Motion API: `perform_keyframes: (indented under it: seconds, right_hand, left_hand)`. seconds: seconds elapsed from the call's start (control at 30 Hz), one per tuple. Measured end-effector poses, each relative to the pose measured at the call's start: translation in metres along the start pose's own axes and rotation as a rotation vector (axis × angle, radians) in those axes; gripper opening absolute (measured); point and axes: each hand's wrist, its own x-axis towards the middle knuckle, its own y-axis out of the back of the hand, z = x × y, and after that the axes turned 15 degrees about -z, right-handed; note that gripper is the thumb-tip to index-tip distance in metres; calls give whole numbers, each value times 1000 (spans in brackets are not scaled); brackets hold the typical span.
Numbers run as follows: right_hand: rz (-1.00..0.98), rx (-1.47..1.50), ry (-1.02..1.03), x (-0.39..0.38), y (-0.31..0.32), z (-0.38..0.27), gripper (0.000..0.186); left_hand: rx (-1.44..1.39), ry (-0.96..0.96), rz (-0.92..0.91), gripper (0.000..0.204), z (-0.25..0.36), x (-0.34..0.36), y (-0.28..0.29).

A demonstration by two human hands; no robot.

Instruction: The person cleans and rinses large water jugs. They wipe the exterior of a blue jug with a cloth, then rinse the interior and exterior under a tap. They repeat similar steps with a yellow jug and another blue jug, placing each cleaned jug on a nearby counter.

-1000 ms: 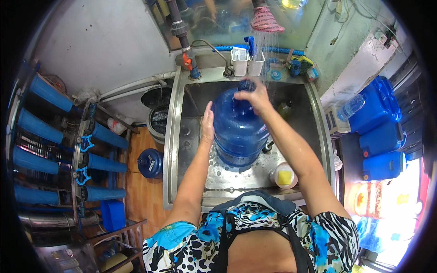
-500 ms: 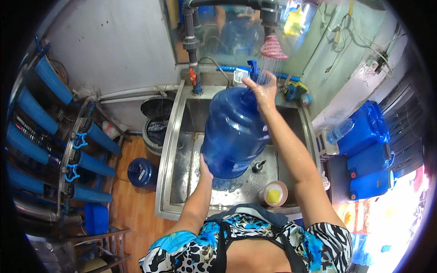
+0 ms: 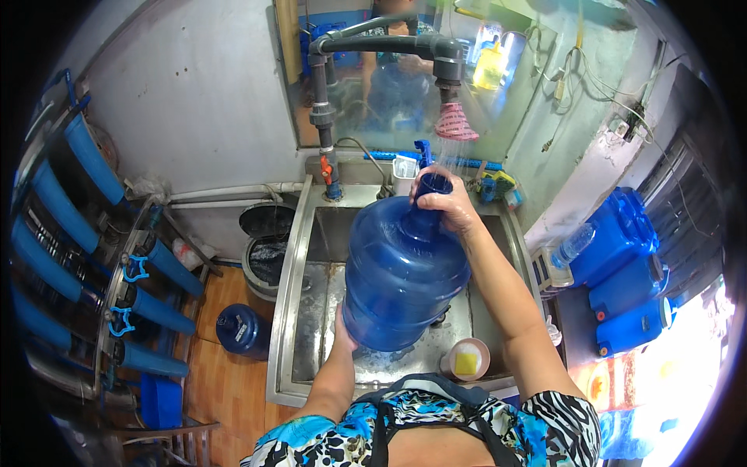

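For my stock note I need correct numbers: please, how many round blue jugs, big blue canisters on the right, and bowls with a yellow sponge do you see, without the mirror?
Jugs: 2, one of them held
Canisters: 3
Bowl: 1
Total: 6

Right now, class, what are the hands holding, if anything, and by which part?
The large blue bottle: right hand around its neck, left hand against its lower left side, that grip partly hidden.
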Motion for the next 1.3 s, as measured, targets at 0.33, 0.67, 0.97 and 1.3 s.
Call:
perform_keyframes:
  seconds: [0.33,0.67,0.97,1.3]
  right_hand:
    - [200,-140,-138,14,0,5,45]
    - [156,-159,-160,9,1,6,43]
    - [286,-238,-195,10,24,16,57]
    - [-4,37,-37,1,34,-27,62]
  left_hand:
    - [145,-66,37,68,-5,18,-3]
    - [251,-74,137,65,5,16,7]
    - [330,243,240,60,12,13,-8]
    - [75,166,108,112,16,-11,-24]
